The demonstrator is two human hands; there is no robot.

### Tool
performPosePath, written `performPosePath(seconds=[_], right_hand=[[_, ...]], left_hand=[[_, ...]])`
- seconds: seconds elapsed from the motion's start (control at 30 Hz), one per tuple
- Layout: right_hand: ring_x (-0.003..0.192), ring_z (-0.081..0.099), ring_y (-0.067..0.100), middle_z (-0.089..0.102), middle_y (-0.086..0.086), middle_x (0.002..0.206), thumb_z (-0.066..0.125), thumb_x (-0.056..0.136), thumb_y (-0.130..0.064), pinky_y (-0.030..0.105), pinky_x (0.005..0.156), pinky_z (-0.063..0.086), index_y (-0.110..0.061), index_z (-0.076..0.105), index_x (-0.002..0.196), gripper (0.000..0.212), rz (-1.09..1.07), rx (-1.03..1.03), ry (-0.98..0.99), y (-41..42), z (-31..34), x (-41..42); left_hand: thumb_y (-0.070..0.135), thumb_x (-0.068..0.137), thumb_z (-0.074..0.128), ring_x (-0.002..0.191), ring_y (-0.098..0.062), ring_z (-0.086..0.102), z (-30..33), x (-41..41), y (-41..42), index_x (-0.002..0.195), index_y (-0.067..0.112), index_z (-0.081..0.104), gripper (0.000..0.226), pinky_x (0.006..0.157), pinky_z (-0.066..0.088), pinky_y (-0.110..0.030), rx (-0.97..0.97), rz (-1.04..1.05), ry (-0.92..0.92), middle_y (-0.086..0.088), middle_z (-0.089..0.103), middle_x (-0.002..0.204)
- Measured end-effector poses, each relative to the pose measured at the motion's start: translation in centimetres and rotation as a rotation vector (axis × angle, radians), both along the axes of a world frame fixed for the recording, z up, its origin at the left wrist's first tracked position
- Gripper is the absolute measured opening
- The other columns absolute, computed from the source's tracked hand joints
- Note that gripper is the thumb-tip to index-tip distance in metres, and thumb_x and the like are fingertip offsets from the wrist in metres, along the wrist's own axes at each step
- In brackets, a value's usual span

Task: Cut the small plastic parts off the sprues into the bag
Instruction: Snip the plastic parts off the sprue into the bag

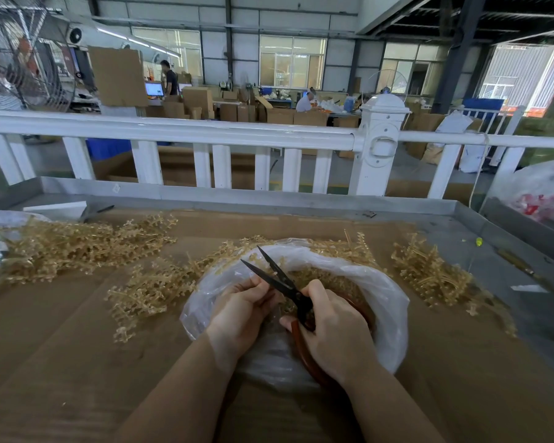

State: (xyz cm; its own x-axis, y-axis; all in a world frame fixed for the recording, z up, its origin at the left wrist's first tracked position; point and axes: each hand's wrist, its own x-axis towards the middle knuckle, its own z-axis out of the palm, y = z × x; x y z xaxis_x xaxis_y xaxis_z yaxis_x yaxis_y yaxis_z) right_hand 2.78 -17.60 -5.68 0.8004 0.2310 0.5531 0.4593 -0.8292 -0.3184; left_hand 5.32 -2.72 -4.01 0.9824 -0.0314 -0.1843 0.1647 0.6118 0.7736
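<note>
Brown cardboard (77,362): covers the worktop, with both forearms reaching over its near edge.
Right hand (331,327): fingers curled round the red handle loops, knuckles up, wrist angled in from the near right.
Scissors (288,290): long axis runs from the near right to the far left; the dark blades are parted in a narrow V, tips pointing far and left, above the bag's mouth.
Left hand (242,311): back of the hand up, fingers curled in toward the blades; it seems to pinch a piece of sprue just beside the pivot, but the piece itself is hidden.
Bag (387,302): clear thin plastic, its rim rolled down into a ring; lies on the cardboard under both hands, near the middle.
Cut parts (327,278): small pale amber bits heaped inside the bag.
Middle sprues (154,289): translucent amber, spiny branched stems in a tangle touching the bag's left side.
Right sprues (429,270): the same amber stems, piled just right of the bag.
Left sprues (77,244): the largest heap, farther off to the left, stems lying every way.
Metal tray rim (237,199): grey, along the far edge of the cardboard.
White railing (205,129): beyond the rim, with a warehouse of cartons behind.
</note>
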Motion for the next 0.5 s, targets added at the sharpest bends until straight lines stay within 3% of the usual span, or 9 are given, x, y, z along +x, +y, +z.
performPosePath(seconds=[0.23, 0.5], right_hand=[[0.082, 0.060, 0.011, 0.063, -0.006, 0.089, 0.061, 0.084, -0.053, 0.023, 0.071, 0.051, -0.018, 0.053, 0.104, 0.040, 0.007, 0.021, -0.010, 0.01, 0.11, -0.09], [0.085, 0.062, 0.014, 0.064, -0.004, 0.092, 0.057, 0.086, -0.054, 0.029, 0.071, 0.053, -0.018, 0.052, 0.112, 0.045, -0.017, -0.015, 0.003, 0.15, -0.11, -0.02]], left_hand=[[-0.008, 0.093, 0.045, 0.084, -0.022, 0.063, -0.01, 0.06, -0.02, 0.089, 0.000, 0.057, 0.015, 0.070, 0.051, -0.030, 0.009, 0.004, 0.034, -0.015, 0.065, 0.090], [-0.008, 0.092, 0.047, 0.076, -0.019, 0.065, -0.27, 0.30, -0.10, 0.080, 0.002, 0.057, 0.019, 0.063, 0.055, -0.026, -0.002, 0.041, 0.038, -0.012, 0.067, 0.083]])
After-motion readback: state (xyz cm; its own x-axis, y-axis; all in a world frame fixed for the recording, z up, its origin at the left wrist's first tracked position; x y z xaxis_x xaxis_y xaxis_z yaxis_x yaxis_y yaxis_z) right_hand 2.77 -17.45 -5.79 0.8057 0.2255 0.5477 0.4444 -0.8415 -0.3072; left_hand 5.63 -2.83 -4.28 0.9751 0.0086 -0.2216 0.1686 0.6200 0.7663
